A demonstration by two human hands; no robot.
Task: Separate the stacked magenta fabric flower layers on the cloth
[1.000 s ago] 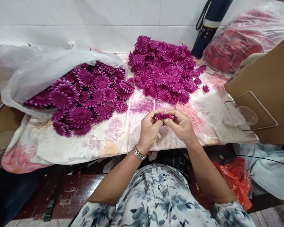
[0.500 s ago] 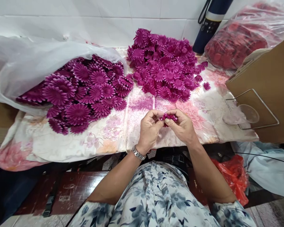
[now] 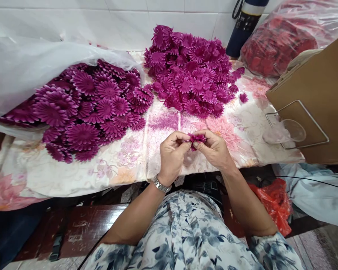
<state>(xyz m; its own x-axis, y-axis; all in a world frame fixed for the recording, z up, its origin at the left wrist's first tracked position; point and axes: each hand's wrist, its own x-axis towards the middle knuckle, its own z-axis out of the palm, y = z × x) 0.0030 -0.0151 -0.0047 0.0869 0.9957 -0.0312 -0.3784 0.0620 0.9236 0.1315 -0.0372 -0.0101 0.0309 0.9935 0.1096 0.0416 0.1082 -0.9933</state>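
Over the front of the cloth-covered table, both hands meet at a small purple artificial flower point(image 3: 196, 140). My left hand point(image 3: 172, 152), with a metal watch at its wrist, pinches the flower's left edge between thumb and fingers. From the other side my right hand point(image 3: 214, 149) grips it, thumb in front and fingers behind. Petals show between the fingertips; the rest is covered. Beyond the hands lies a heap of purple flower heads point(image 3: 191, 75). To the left, larger purple flowers point(image 3: 86, 137) spill out of a white plastic bag point(image 3: 14, 60).
A dark blue cylinder point(image 3: 245, 30) leans at the wall beside a clear bag of red pieces point(image 3: 281, 48). On the right stand a cardboard box point(image 3: 315, 90) and a bent metal wire frame point(image 3: 312, 144). A red plastic bag point(image 3: 274, 202) sits below the table edge.
The view has tilted and shifted slightly. Both hands still hold the flower; it has turned between the fingers and its petals show more upright.
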